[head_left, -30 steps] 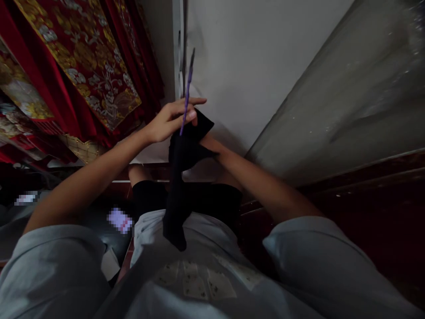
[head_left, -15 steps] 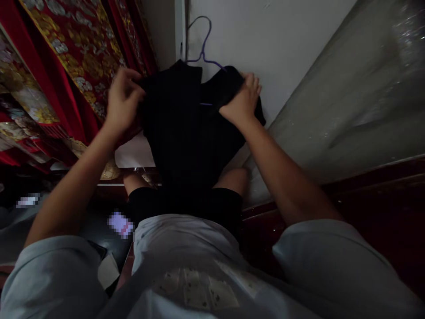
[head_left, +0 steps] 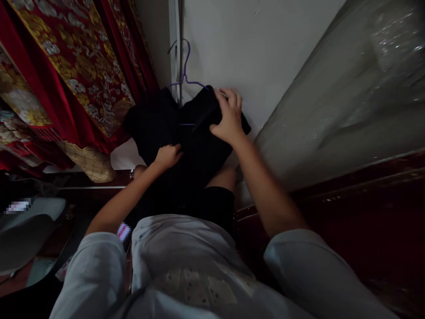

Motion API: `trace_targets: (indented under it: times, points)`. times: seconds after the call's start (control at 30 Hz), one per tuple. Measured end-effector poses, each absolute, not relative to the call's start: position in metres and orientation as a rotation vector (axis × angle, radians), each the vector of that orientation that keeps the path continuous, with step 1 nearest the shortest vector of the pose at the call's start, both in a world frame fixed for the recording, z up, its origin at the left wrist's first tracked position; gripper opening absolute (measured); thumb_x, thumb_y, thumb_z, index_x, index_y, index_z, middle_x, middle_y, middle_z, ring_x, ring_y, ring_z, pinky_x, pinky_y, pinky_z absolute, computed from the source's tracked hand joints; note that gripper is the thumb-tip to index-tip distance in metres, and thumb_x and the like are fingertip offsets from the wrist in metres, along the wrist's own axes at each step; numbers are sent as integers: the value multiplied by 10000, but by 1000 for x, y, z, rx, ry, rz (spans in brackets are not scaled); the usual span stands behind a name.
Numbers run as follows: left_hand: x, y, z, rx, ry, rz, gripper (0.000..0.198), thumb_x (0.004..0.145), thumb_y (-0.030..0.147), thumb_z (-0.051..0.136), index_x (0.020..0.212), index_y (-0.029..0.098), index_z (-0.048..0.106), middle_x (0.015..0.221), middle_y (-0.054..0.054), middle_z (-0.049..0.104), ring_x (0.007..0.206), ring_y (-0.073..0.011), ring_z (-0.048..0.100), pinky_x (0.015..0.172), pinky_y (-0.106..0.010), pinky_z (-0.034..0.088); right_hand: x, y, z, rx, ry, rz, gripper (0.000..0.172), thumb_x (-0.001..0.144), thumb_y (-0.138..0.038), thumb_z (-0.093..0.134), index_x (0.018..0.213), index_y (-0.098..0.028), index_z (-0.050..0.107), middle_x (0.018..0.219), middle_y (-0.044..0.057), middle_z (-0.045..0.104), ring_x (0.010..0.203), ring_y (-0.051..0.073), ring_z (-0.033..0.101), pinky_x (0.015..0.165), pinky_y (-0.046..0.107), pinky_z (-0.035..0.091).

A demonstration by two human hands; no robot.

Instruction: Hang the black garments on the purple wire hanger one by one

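A black short-sleeved shirt hangs in front of my legs on a purple wire hanger. The hanger's hook points up, and its lower bar shows through the open neckline. Low on the front of the shirt, my left hand is closed, its fingers pinching the dark cloth. My right hand is at the shirt's right shoulder, with fingers curled over the collar and shoulder edge and the thumb lying on the front. Dark folds hide exactly how much cloth each hand grips.
Red and gold embroidered drapery hangs at the left. A pale wall panel stands behind the hanger. Clear plastic sheeting covers the right side. A grey chair seat is at lower left.
My left hand has moved from the left shoulder down and right to the shirt's front. The shirt and hanger sit lower and further left in view; my right hand stays by the right shoulder.
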State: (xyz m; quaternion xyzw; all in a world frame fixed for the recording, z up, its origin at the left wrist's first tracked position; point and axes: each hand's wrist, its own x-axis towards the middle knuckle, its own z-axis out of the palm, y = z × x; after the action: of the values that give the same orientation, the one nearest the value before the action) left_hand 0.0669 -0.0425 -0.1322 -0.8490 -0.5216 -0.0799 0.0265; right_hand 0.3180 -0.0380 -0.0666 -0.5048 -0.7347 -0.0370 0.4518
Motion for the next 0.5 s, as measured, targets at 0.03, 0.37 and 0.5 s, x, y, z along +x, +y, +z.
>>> trace_targets:
  times: [0.03,0.37,0.5]
  points:
    - [68,-45,-141,-2655,-1607,-345,356,1029,446,524,1191,187,707,1081,-166,728,976,-318,703,828,-404,541,312,-43,-72,-1181,-1813,-44,883,728,-312,668,1567,-368,397,1632,10,416,1547,418,230,1276,629,238]
    - [94,-86,-220,-2239,-1496,-2192,386,859,176,699,1227,196,582,887,-20,644,803,-174,645,759,-279,532,199,-86,-210,-1076,-1197,888,462,814,-665,578,709,-224,490,633,-6,505,615,156,510,624,306,450]
    - [101,-100,-228,-2215,-1472,-2539,730,868,165,699,1519,229,374,886,-8,656,809,-155,679,790,-267,556,213,-81,-215,-1117,-1334,902,386,802,-593,646,830,-222,543,737,-6,587,680,152,563,635,272,444]
